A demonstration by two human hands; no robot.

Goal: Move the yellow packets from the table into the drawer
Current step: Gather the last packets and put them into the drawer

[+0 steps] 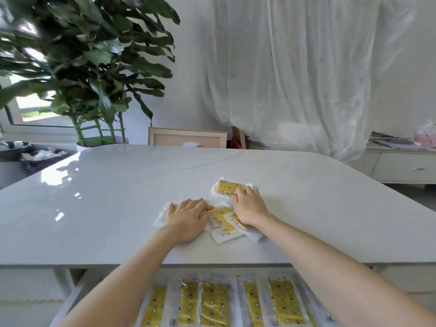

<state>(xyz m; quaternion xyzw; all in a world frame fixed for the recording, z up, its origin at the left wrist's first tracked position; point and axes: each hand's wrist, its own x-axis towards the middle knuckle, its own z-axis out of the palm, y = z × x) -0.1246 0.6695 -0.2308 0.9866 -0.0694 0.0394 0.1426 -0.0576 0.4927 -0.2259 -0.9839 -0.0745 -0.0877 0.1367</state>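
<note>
Both hands are down on the table [118, 197], palms facing the top, right in the little scatter of yellow packets. Left hand [186, 218] lies flat with the fingers straight and close together, pointing off to the right, and it presses on one packet [162, 217]. Only that packet's clear left edge pokes out from under the palm.

Right hand [249, 206] sits a bit further forward. Its fingertips are bent down onto the near edge of the far packet [226, 187], touching it from above and not wrapped round it as far as I can see. The heel of that hand rests over the overlapping packets in the middle [221, 218], which lie crooked between my two hands, just beside the left fingertips.

Forearms both come up from the bottom of the view, left one angled in from the left, right one from the right, crossing over the open drawer [70, 300] below the table edge. Rows of packets already in the drawer [214, 303] lie side by side, long ways on to me.

Behind the table there's a big leafy plant [89, 55] on the left and a white curtain [295, 67] on the right.
</note>
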